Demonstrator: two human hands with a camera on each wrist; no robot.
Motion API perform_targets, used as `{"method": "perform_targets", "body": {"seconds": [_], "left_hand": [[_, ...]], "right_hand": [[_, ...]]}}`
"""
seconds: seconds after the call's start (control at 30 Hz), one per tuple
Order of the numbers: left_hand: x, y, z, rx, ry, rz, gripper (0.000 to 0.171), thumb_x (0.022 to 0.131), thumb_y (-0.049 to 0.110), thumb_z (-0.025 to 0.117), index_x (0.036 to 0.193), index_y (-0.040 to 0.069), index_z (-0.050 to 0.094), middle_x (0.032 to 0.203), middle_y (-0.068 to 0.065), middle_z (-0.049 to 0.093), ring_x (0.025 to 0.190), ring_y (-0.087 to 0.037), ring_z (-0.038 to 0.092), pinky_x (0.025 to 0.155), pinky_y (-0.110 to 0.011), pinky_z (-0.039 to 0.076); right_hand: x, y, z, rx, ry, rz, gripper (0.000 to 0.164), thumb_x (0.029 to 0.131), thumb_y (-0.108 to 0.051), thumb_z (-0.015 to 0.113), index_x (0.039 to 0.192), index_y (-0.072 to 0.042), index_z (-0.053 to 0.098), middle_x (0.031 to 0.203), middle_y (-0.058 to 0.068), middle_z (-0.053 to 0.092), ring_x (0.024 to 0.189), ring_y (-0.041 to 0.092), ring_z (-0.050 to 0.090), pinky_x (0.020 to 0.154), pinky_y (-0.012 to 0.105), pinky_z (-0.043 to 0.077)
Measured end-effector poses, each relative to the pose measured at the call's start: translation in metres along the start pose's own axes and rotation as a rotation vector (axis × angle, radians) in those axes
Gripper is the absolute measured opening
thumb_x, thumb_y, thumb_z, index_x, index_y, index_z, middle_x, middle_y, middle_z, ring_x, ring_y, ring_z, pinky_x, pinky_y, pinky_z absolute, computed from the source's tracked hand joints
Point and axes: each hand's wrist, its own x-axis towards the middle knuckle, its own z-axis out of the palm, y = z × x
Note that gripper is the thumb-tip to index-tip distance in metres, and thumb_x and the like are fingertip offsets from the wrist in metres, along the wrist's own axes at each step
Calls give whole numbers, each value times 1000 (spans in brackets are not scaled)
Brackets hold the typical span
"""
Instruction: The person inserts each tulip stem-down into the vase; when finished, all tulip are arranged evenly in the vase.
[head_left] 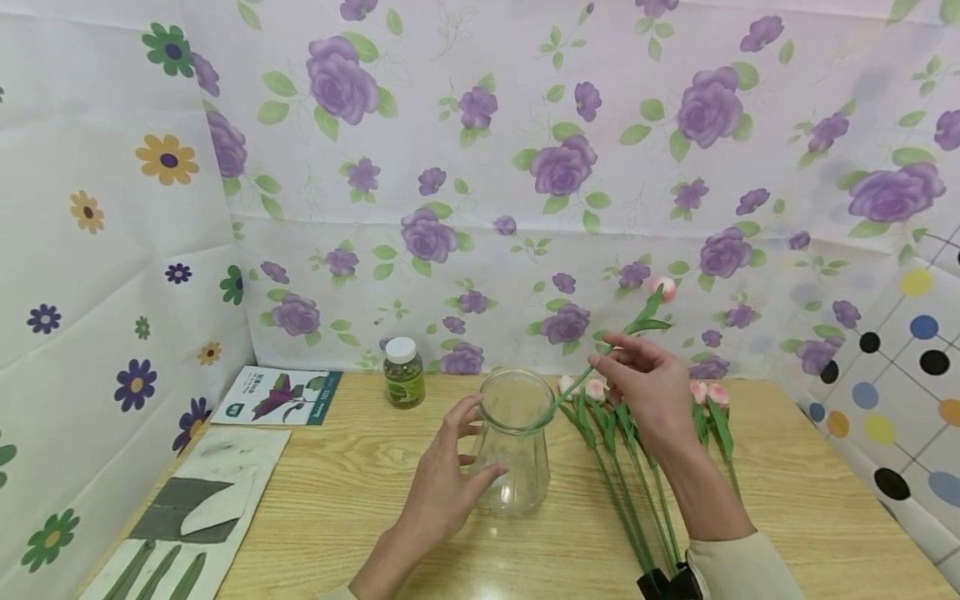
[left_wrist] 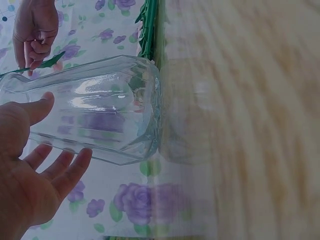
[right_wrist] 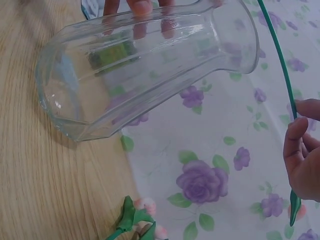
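A clear faceted glass vase [head_left: 517, 475] stands upright on the wooden table, its mouth facing up. My left hand [head_left: 442, 479] holds its left side, the thumb in front and the fingers spread round the glass, as the left wrist view also shows on the vase [left_wrist: 105, 107]. Above and right of it, my right hand [head_left: 652, 392] pinches the green stem of a pink tulip [head_left: 651, 310] between thumb and fingertips. That tulip slants, bloom up to the right, with its stem's lower end over the vase mouth. In the right wrist view the stem [right_wrist: 280, 55] passes beside the rim.
Several more pink tulips [head_left: 618, 467] lie on the table at the right, partly behind my right arm, with black wrapping [head_left: 654, 583] at the stem ends. A white-capped jar [head_left: 404, 379] stands behind the vase. A booklet [head_left: 277, 396] and a printed sheet [head_left: 202, 500] lie at left.
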Motion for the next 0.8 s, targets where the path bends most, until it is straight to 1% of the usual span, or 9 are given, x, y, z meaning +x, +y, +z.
{"method": "perform_targets", "body": {"seconds": [0.27, 0.4, 0.57, 0.8], "left_hand": [[0, 1, 0, -6, -1, -9, 101, 84, 7, 89, 162, 27, 28, 144, -13, 59, 123, -32, 66, 85, -43, 67], [0, 1, 0, 1, 0, -9, 101, 84, 7, 89, 162, 27, 28, 145, -12, 59, 124, -31, 66, 85, -41, 67], [-1, 1, 0, 5, 5, -11, 101, 84, 7, 89, 162, 28, 29, 145, -12, 60, 123, -30, 67, 85, -39, 67], [-1, 2, 0, -13, 5, -41, 101, 84, 7, 89, 162, 32, 30, 145, -8, 60, 124, -27, 66, 86, -40, 67]], "right_hand": [[4, 2, 5, 4, 70, -11, 28, 94, -9, 82, 121, -8, 75, 83, -4, 70, 60, 11, 58, 48, 24, 50], [4, 4, 7, 25, 83, -15, 28, 93, -7, 81, 120, -6, 75, 82, -3, 69, 59, 12, 57, 47, 24, 49], [5, 5, 9, 36, 105, -10, 28, 92, -6, 82, 119, -6, 75, 81, -3, 68, 59, 13, 60, 48, 22, 50], [4, 7, 11, 14, 112, -27, 29, 93, -9, 83, 120, -6, 74, 83, -3, 68, 60, 9, 60, 50, 22, 53]]}}
